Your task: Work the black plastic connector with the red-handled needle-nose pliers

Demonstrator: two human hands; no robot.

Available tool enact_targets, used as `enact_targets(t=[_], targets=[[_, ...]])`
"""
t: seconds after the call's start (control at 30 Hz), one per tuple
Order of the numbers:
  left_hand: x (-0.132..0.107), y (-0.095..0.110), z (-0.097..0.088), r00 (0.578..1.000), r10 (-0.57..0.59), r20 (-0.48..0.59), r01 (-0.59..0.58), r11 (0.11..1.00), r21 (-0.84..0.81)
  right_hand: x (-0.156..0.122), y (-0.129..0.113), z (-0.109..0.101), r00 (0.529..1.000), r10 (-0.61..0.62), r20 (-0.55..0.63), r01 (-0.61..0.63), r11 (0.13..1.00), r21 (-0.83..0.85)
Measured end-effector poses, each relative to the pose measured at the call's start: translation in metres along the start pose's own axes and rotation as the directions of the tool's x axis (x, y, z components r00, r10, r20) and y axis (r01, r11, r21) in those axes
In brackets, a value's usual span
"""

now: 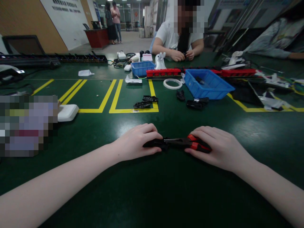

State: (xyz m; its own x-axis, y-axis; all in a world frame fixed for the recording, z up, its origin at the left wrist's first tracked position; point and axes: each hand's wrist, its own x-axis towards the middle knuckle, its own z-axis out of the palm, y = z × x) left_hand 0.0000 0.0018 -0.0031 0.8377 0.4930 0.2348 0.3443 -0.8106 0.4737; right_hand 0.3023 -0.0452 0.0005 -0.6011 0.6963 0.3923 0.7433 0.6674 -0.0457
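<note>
My right hand (216,144) is closed around the red-and-black handles of a pair of pliers (196,145). The jaws point left and meet a small black plastic part (152,143). Thumb and fingers of my left hand (140,142) pinch that part from above and below, hiding much of it. Just where the jaws touch it is too dark to tell. Beyond my hands, black plastic parts (142,104) lie on the green table (104,190), with more black parts (197,103) farther right.
A blue bin (211,85) holding dark parts stands at the back right, a smaller blue bin (142,68) behind. Between them lies a roll of tape (172,83). A white box-like object (68,113) is at left. Across the table a person (178,41) handles something small and dark.
</note>
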Motion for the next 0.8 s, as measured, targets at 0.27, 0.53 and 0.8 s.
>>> enact_targets(t=[0.27,0.53,0.8], targets=[[-0.0012,0.0025,0.0019,1.000,-0.004,-0.021,0.005,1.000,0.030,0.0015,-0.0029,-0.0001,0.999,-0.034,-0.010,0.033,0.997,-0.064],[-0.0008,0.0002,0.0008,1.000,0.017,0.012,-0.018,0.999,0.049,0.0018,-0.0018,-0.0024,0.996,-0.085,-0.028,0.080,0.985,-0.154],[-0.0007,-0.0007,0.0018,1.000,0.029,-0.002,-0.029,0.998,0.054,0.0019,-0.0013,0.0005,0.994,-0.105,-0.040,0.098,0.983,-0.152]])
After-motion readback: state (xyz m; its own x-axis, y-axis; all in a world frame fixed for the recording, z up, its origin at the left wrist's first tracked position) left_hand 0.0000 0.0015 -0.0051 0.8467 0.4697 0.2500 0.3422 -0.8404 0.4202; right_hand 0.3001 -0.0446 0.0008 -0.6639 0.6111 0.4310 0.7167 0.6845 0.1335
